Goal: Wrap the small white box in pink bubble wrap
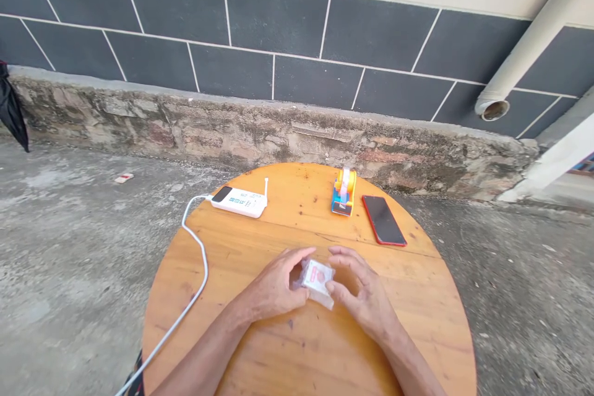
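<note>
A small white box [319, 276] with pink print, wrapped in crinkled clear plastic, is held between my two hands over the near middle of a round wooden table [297, 352]. My left hand [281, 284] curves around the box's left side, its thumb at the near left and forefinger at the far edge, closed on the wrapping. From the right, my right hand [359, 291] grips it with the thumb against its side and the fingers curled past the far corner. The box's underside is hidden.
A white device [240, 201] with an antenna and a white cable [204, 260] lies at the table's far left. Farther back stand a blue and yellow tape dispenser [343, 192] and, to its right, a red-edged phone [384, 220]. A stone ledge [260, 136] runs behind the table.
</note>
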`<state>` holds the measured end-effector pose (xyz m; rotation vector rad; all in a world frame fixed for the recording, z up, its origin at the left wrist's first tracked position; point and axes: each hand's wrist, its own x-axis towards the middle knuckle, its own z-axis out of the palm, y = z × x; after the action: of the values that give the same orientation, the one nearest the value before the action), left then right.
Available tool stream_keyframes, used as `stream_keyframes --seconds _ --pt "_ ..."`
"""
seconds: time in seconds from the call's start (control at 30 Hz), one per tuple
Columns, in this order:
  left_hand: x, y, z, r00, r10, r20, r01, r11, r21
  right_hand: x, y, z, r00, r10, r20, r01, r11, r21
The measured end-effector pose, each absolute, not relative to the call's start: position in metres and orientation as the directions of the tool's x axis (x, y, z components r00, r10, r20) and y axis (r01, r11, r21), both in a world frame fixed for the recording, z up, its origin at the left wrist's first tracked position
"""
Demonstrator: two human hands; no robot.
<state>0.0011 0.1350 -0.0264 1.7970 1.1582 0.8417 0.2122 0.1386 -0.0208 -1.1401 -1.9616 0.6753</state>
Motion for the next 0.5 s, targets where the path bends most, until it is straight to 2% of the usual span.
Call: stream_keyframes --seconds 0.2,0.5 --pt "0.002 0.135 -0.027 0.355 0.928 0.116 0.415 -0.267 0.870 0.206 0.139 -0.027 -0.298 0.846 0.442 0.551 0.531 -0.644" --pt "0.004 0.133 -0.026 0.369 0.917 0.153 0.422 -0.312 0.851 0.200 0.141 -0.031 -0.361 0.770 0.526 0.601 0.623 -0.500"
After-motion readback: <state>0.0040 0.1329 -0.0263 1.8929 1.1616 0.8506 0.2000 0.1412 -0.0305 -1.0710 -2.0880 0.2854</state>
